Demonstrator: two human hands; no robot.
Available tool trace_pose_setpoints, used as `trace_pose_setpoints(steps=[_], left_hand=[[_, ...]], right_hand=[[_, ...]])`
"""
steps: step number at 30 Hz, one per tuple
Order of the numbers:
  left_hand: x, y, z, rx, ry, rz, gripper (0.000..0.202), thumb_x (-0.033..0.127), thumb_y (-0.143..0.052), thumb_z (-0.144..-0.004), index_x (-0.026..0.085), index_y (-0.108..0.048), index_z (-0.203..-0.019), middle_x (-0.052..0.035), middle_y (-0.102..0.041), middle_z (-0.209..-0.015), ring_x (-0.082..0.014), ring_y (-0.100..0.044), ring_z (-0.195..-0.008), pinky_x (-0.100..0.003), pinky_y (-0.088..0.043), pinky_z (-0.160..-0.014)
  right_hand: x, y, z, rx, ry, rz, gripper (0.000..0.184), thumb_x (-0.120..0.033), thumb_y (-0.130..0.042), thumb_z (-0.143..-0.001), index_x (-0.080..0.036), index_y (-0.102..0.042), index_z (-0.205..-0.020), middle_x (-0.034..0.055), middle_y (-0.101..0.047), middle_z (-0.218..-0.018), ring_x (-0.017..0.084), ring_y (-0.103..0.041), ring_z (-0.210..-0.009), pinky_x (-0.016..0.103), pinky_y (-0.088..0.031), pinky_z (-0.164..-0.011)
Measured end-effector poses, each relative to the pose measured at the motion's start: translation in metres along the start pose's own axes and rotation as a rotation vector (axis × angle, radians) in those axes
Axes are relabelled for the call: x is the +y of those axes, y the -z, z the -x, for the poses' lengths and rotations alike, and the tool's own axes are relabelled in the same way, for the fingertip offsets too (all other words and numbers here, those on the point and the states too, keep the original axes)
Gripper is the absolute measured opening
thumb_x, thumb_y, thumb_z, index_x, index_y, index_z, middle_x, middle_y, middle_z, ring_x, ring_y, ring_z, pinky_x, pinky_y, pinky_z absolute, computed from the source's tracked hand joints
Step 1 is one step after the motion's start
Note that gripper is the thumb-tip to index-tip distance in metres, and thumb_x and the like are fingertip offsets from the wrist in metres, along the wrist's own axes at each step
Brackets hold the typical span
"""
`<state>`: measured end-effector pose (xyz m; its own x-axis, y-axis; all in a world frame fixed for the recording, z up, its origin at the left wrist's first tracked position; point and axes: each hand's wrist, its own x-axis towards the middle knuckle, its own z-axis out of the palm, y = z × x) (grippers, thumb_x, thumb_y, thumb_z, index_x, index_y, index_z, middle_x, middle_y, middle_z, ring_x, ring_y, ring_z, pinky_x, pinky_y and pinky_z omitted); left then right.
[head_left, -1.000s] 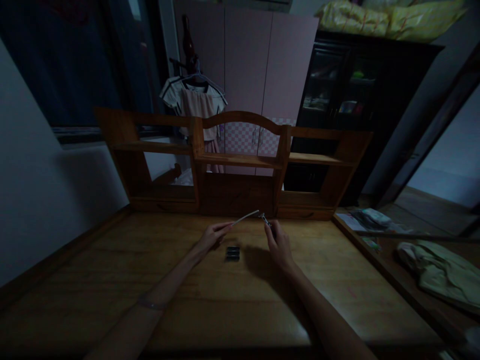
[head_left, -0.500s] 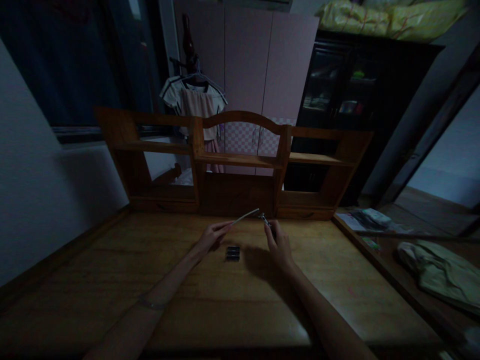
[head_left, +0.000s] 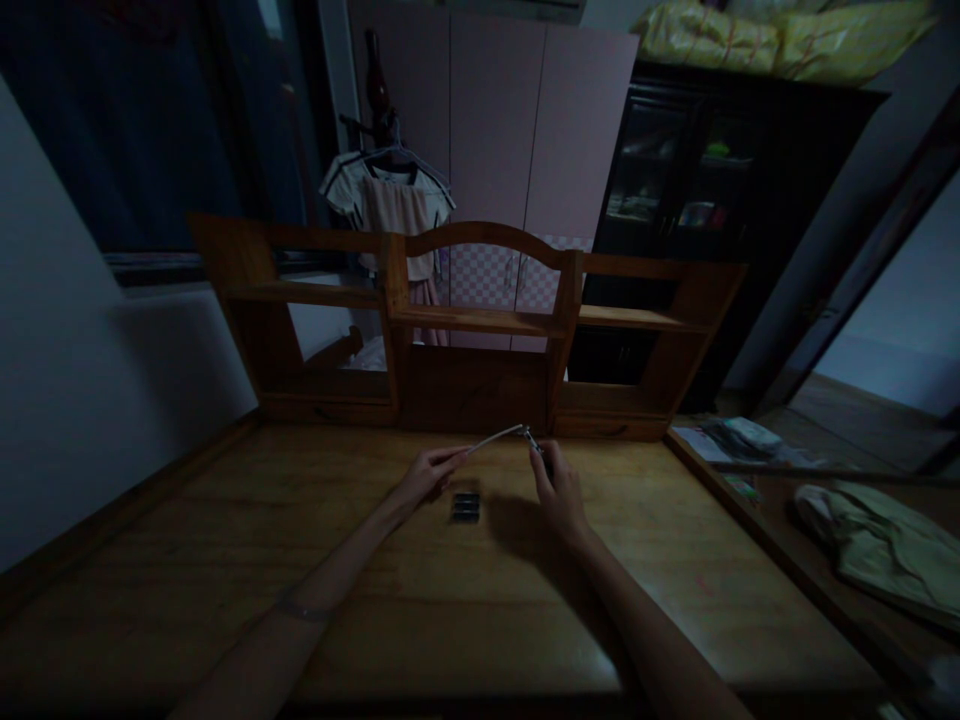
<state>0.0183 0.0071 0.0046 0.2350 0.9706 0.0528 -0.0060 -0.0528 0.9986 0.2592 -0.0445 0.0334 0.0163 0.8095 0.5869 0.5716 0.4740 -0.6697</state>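
Observation:
My left hand point(head_left: 427, 472) pinches one end of a thin pale strip point(head_left: 493, 437) that slants up to the right above the wooden desk point(head_left: 225, 560). My right hand point(head_left: 559, 490) is closed round a small metal tool point(head_left: 531, 438) whose tip sticks up and meets the strip's far end. A small dark block-like object point(head_left: 466, 506) lies on the desk between the two hands. The room is dim, so I cannot make out finer detail of the strip or the tool.
A wooden shelf unit point(head_left: 480, 320) stands along the desk's back edge. Behind it are a pink wardrobe point(head_left: 517, 130), clothes on a hanger point(head_left: 390, 205) and a dark cabinet point(head_left: 675, 190). Papers and cloth point(head_left: 877, 530) lie to the right.
The strip's far end has dipped slightly and now touches the tool tip in my right hand. Both hands stay nearly in place.

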Motion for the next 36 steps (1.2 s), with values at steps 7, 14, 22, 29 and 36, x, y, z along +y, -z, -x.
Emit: trace_pose_setpoints(steps=[7,14,22,29,36], left_hand=[[0.002,0.000,0.001,-0.032,-0.021,0.024,0.062,0.054,-0.064,-0.073,0.016,-0.058,-0.122,0.0073,-0.033,-0.048,-0.0050,-0.029,-0.036,-0.017,-0.017,-0.034],[0.000,0.000,-0.001,0.013,-0.042,0.009,0.062,0.053,-0.065,-0.072,0.015,-0.058,-0.121,0.0063,-0.037,-0.050,-0.0048,-0.033,-0.037,-0.017,-0.017,-0.036],[0.000,0.002,-0.002,-0.018,-0.021,-0.013,0.065,0.055,-0.065,-0.070,0.015,-0.058,-0.121,0.0066,-0.037,-0.048,-0.0053,-0.033,-0.036,-0.017,-0.018,-0.035],[-0.008,0.004,-0.005,-0.019,-0.023,-0.023,0.062,0.053,-0.063,-0.074,0.016,-0.057,-0.122,0.0068,-0.036,-0.047,-0.0053,-0.030,-0.035,-0.017,-0.018,-0.034],[-0.006,0.005,-0.004,0.001,-0.039,-0.031,0.062,0.055,-0.063,-0.074,0.018,-0.057,-0.123,0.0064,-0.038,-0.049,-0.0050,-0.032,-0.035,-0.017,-0.018,-0.034]], right_hand=[[0.000,-0.001,0.000,0.007,-0.004,0.014,0.026,-0.039,-0.036,-0.095,-0.019,-0.053,-0.097,-0.0008,-0.053,-0.069,0.013,-0.050,-0.058,0.023,-0.032,-0.055],[0.001,0.000,0.000,0.006,0.003,0.008,0.025,-0.039,-0.037,-0.095,-0.019,-0.052,-0.096,-0.0004,-0.054,-0.071,0.014,-0.051,-0.061,0.023,-0.033,-0.058],[0.001,-0.001,0.000,0.020,0.001,0.010,0.025,-0.039,-0.037,-0.095,-0.020,-0.053,-0.096,-0.0001,-0.055,-0.071,0.014,-0.052,-0.060,0.024,-0.034,-0.058],[0.002,-0.003,0.000,0.027,-0.004,0.008,0.024,-0.039,-0.037,-0.095,-0.020,-0.053,-0.095,0.0011,-0.058,-0.075,0.014,-0.054,-0.063,0.024,-0.034,-0.058],[0.002,-0.003,0.000,0.020,-0.005,0.008,0.023,-0.039,-0.037,-0.095,-0.020,-0.052,-0.095,-0.0002,-0.056,-0.072,0.014,-0.053,-0.060,0.024,-0.034,-0.057]])
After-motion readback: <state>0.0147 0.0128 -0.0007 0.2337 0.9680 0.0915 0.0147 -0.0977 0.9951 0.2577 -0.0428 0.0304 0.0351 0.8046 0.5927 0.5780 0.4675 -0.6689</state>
